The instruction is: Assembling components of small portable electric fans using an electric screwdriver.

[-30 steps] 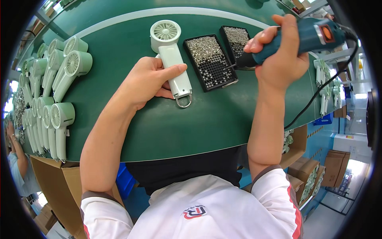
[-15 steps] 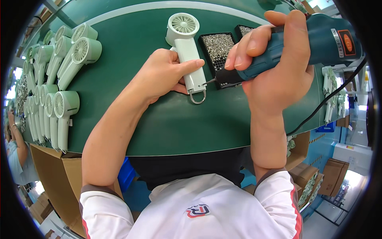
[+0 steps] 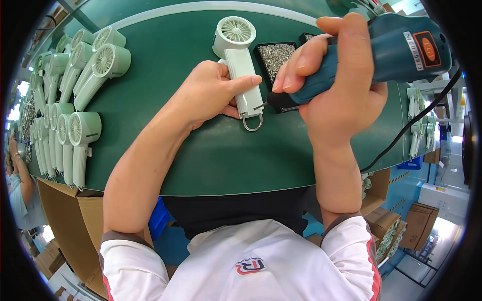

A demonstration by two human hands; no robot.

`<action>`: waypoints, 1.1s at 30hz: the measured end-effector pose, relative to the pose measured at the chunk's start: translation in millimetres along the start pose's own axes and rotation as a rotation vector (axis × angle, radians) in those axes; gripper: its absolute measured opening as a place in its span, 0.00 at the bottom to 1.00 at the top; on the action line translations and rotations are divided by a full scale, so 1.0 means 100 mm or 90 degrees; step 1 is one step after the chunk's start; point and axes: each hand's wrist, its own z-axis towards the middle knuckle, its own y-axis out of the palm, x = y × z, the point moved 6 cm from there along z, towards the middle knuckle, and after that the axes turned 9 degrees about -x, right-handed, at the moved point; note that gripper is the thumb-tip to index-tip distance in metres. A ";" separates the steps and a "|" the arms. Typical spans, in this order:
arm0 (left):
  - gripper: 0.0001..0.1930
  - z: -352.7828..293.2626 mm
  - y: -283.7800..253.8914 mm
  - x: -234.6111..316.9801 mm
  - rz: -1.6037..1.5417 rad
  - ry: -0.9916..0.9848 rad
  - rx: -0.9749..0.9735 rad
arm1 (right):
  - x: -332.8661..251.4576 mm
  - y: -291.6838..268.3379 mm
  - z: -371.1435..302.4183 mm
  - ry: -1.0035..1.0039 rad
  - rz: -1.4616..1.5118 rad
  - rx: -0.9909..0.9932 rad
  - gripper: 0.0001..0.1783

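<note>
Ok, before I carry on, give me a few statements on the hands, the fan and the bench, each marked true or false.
1. The left hand holds a pale green handheld fan. True.
2. The right hand is empty. False: it grips a teal power screwdriver.
3. A black tray of small metal pieces lies right of the held fan. True.
4. The held fan's round head points toward the person's body. False: its metal loop end is nearer the body.
5. More fans sit on the bench's left side. True.

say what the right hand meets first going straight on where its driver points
Likely the pale green fan's handle, near its metal loop; the driver bit seems to touch it, depth unclear.
</note>
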 end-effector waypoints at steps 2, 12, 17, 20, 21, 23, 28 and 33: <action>0.23 0.07 -0.03 -0.02 -0.014 0.007 0.003 | -0.05 0.00 -0.01 -0.001 -0.218 0.019 0.19; 0.20 0.17 -0.08 -0.06 -0.043 0.127 0.027 | 0.21 -0.02 -0.08 0.066 -0.112 0.011 0.21; 0.18 0.03 -0.01 -0.09 -0.077 0.091 0.015 | 0.16 0.12 -0.15 -0.016 -0.175 0.011 0.16; 0.17 -0.08 -0.08 -0.05 -0.061 0.084 0.028 | 0.25 0.11 -0.11 -0.009 -0.158 -0.021 0.15; 0.17 -0.09 -0.08 -0.07 -0.053 0.073 0.029 | 0.25 0.13 -0.12 -0.012 -0.153 -0.028 0.15; 0.17 -0.06 -0.07 -0.04 -0.051 0.079 0.033 | 0.24 0.10 -0.10 -0.007 -0.152 -0.004 0.16; 0.16 0.17 0.00 -0.09 -0.050 0.074 -0.005 | 0.18 0.01 -0.08 -0.008 -0.162 0.059 0.13; 0.24 0.05 -0.14 -0.01 0.082 0.062 0.069 | 0.02 0.08 0.01 -0.020 -0.086 -0.003 0.09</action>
